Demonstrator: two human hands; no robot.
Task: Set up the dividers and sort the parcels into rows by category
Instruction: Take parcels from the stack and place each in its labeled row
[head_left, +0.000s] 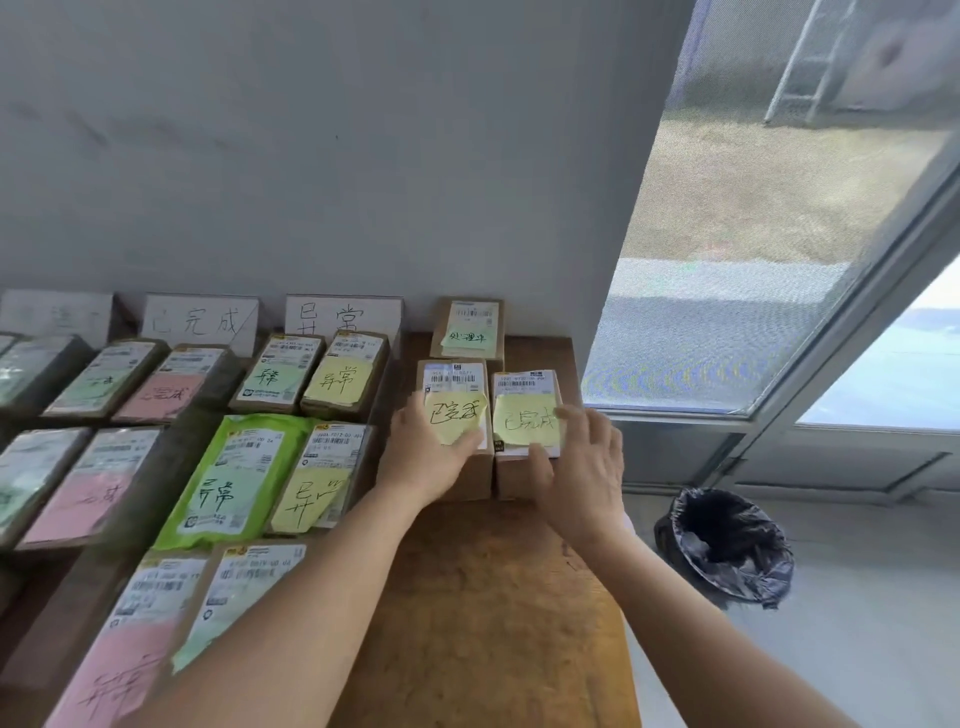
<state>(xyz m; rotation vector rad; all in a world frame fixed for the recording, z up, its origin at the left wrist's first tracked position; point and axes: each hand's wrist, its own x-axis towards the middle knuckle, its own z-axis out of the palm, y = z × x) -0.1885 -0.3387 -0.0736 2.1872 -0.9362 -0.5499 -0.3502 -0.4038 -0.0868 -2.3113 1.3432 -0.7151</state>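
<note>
Centre right of frame, left hand fingers spread over one box, right hand fingers spread on neighbouring box, both on wooden surface

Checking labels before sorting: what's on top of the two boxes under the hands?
Each box carries a barcode label and a handwritten yellow note: left box, right box. The left hand and right hand cover their near edges.

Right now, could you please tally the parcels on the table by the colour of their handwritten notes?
Yellow-note parcels: 4
Pink-note parcels: 3
Green-note parcels: 7 (those at the far left are blurred)
Total: 14
</note>
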